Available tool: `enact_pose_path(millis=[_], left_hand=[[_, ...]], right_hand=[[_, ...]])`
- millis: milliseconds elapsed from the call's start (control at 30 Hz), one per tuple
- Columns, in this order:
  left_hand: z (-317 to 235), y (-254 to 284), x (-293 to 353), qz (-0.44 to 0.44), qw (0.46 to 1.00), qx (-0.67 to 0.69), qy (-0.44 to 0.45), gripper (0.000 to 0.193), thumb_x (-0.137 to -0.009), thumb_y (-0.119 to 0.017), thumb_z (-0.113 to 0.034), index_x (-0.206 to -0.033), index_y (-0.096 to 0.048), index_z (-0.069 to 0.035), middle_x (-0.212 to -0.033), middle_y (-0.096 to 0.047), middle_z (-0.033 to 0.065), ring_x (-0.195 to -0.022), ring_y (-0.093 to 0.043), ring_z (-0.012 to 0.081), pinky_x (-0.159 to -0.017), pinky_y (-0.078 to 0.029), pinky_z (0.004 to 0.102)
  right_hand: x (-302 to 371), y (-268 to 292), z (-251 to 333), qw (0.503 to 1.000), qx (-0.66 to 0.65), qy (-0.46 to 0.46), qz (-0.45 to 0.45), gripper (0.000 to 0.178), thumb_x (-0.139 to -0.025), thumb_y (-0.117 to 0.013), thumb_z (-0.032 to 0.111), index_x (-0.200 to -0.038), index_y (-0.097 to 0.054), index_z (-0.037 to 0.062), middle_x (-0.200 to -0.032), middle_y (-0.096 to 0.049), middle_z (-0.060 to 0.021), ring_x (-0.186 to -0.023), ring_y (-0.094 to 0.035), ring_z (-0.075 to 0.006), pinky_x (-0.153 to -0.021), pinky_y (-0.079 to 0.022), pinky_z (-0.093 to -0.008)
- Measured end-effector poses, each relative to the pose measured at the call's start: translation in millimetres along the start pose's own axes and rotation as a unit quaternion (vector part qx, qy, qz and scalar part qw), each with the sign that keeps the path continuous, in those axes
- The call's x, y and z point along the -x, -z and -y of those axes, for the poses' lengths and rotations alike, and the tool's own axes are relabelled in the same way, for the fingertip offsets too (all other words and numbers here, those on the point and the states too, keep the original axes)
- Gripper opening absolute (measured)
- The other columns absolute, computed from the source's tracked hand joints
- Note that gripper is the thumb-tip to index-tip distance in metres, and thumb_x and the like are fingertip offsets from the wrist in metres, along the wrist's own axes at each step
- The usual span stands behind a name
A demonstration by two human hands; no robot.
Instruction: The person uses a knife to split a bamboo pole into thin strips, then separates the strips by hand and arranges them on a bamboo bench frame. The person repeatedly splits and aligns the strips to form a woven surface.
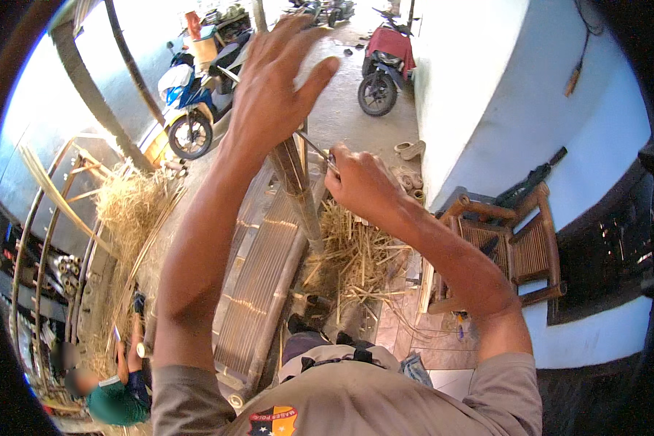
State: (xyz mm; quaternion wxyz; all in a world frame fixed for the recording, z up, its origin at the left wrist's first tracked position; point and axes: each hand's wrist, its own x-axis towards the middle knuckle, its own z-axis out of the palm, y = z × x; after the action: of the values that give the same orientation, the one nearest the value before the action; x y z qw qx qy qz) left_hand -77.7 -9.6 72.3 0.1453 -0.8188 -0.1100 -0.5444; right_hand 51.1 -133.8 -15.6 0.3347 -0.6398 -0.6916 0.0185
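Left hand [272, 91] open | right hand [365, 182] gripping thin tool [315, 147] | pole [293, 174] below left hand, beside right

A chair [532, 258] is set by the blue wall [519, 138]; tiles [443, 356] are laid nearby; the far floor [336, 98] is brightly lit.

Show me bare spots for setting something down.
Grey concrete floor looks bare left of the red-draped motorbike. The brown bamboo-slat bench looks bare left of the grey-brown upright pole. Crowded: floor right of that pole, heaped with yellowish straw-like shavings.
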Motion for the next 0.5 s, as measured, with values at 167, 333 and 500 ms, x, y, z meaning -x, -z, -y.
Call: enact_pose_path(millis=[167,333,500], left_hand=[[-23.7,-8.7,32.6,-0.060,0.993,-0.025,0.099,0.042,-0.089,-0.073,-0.032,-0.119,-0.064,-0.004,-0.127,-0.058,0.0223,-0.127,-0.047,0.0430,-0.109,-0.036,0.0493],[-10.7,-22.6,60.5,-0.098,0.979,0.003,0.179,0.031,-0.085,-0.079,-0.022,-0.079,-0.055,-0.004,-0.082,-0.058,0.0117,-0.078,-0.054,0.0303,-0.069,-0.044,0.0427],[1.0,-29.0,47.7,-0.099,0.979,-0.010,0.180,0.038,-0.087,-0.077,-0.022,-0.070,-0.049,-0.003,-0.066,-0.054,0.0106,-0.062,-0.051,0.0291,-0.059,-0.043,0.0419]], right_hand=[[-1.1,-1.0,-19.1,0.961,-0.205,-0.119,0.141,0.029,-0.085,-0.060,0.020,-0.094,-0.064,-0.0072,-0.072,-0.068,-0.0262,-0.064,-0.071,-0.0357,-0.064,-0.056,-0.0501],[-0.4,-50.8,-49.2,0.962,-0.111,-0.132,0.211,0.037,-0.083,-0.063,0.026,-0.092,-0.065,-0.0093,-0.079,-0.068,-0.0297,-0.073,-0.072,-0.0391,-0.067,-0.055,-0.0490],[-19.1,-85.9,-88.4,0.993,-0.028,-0.029,0.111,0.033,-0.083,-0.065,0.027,-0.092,-0.064,-0.0047,-0.083,-0.069,-0.0284,-0.080,-0.071,-0.0431,-0.071,-0.057,-0.0503]])
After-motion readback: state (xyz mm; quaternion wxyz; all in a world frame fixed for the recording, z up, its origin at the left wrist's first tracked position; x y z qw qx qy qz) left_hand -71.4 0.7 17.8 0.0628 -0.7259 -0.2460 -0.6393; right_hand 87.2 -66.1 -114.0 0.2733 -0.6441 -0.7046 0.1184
